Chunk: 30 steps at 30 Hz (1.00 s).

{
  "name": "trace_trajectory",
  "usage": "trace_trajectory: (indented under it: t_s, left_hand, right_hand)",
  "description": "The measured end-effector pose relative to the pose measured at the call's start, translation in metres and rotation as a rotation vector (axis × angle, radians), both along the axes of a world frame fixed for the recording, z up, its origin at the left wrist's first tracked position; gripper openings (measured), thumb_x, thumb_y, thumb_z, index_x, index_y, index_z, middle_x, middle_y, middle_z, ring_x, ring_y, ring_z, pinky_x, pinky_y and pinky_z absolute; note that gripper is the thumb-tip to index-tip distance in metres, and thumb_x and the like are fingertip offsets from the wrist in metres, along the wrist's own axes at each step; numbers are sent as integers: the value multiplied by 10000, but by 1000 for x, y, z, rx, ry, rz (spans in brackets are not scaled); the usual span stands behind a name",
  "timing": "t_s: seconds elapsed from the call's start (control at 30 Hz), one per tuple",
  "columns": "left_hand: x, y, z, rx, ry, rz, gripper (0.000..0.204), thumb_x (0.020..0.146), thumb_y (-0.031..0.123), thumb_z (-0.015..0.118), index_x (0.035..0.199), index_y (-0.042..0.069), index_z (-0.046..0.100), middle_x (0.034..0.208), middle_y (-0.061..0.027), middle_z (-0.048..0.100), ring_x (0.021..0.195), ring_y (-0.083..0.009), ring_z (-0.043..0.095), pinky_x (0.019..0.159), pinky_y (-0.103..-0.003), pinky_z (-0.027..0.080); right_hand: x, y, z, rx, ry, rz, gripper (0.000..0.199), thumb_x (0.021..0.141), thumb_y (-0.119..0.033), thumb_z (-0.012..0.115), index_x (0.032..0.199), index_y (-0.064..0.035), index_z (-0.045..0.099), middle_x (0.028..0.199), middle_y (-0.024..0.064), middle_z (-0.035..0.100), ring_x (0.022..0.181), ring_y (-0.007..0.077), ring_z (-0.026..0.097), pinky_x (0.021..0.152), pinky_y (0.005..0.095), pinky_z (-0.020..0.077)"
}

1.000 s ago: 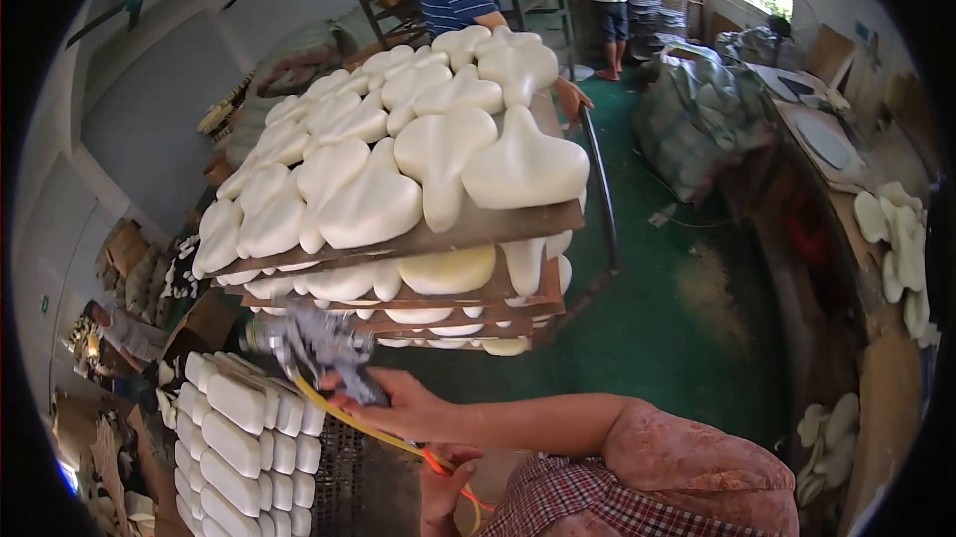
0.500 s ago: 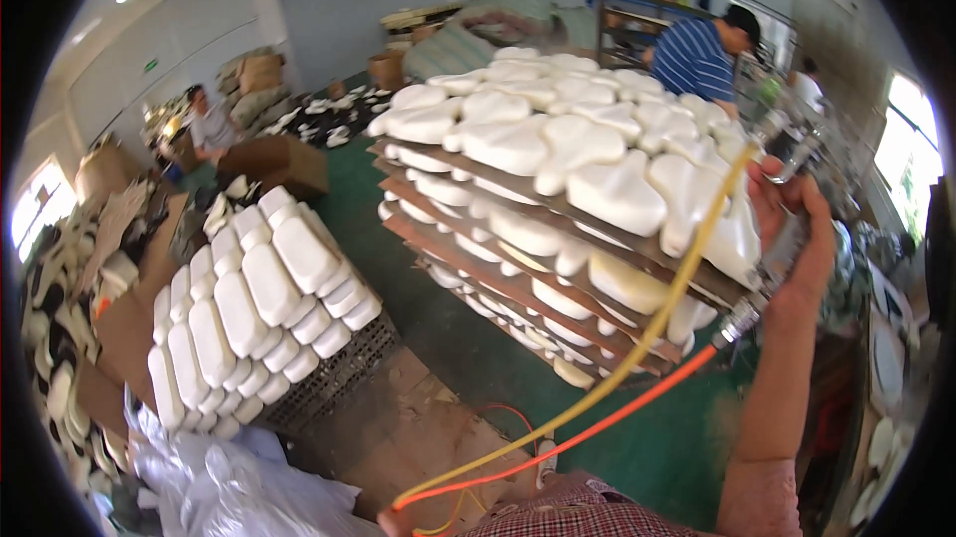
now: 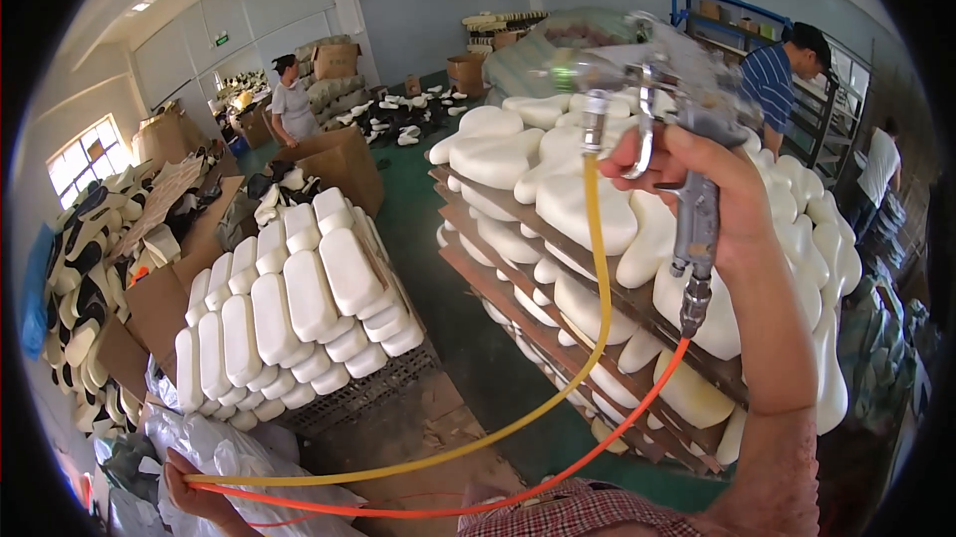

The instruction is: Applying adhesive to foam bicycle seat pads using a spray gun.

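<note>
A metal spray gun (image 3: 696, 228) is gripped in my raised right hand (image 3: 735, 193), with fingers curled round its handle and trigger; its upper end is blurred. Down from its front fitting runs a yellow hose (image 3: 603, 298), and from the handle's base an orange hose (image 3: 637, 413). Both hoses lead to the lower left, where my left hand (image 3: 191, 495) is closed round them. Behind the gun, white moulded foam pieces (image 3: 588, 206) lie in layers on brown boards (image 3: 617, 288). To the left, white oblong foam pads (image 3: 253, 316) are stacked on a dark crate (image 3: 373, 393).
Clear plastic bags (image 3: 224, 452) lie beside my left hand. Cardboard boxes (image 3: 344, 166) and heaps of black and white pieces (image 3: 85, 308) line the left. One person (image 3: 293, 104) stands by a box; another in a striped shirt (image 3: 769, 89) is behind the layered boards.
My right hand and the spray gun have moved left and turned, and the gun now shows fully. My left hand has moved left and come further into view. The whole view has swung right.
</note>
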State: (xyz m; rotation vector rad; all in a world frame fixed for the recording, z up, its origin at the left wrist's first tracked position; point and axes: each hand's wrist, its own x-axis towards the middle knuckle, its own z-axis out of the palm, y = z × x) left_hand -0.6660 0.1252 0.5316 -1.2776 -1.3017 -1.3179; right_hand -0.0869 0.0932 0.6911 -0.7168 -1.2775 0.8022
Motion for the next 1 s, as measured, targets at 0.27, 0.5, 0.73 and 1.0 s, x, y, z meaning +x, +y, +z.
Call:
trace_trajectory:
  t_s: [0.27,0.5,0.73,1.0]
  left_hand:
    - [76,71,-44,-189,-56,-156,449,846,28,591,554,21,251,487,-113,250,426,-201,234,431,-367,215]
    - [149,240,-19,-400,-8,-633,441,733,-16,635,535,26,243,467,-88,257,426,-217,246,441,-367,178]
    - [174,454,-23,-638,154,-1134,389,630,55,704,500,57,337,476,-97,351,427,-285,356,425,-381,247]
    - [145,627,-38,-965,360,-1500,201,671,112,696,628,63,506,569,-91,512,520,-286,520,489,-375,410]
  right_hand:
    - [24,44,-2,-126,-141,-86,330,810,-211,640,1026,35,593,882,106,650,828,180,611,768,286,466]
    - [24,100,-9,-285,-300,-327,415,822,-167,627,1171,33,523,938,135,633,890,228,610,788,329,481]
    - [-80,253,16,-444,-242,-644,424,805,-205,665,1144,12,533,887,115,634,799,223,627,743,341,507]
    - [-173,419,59,-647,-472,-689,508,845,-141,636,1272,4,404,840,57,595,740,127,591,695,248,484]
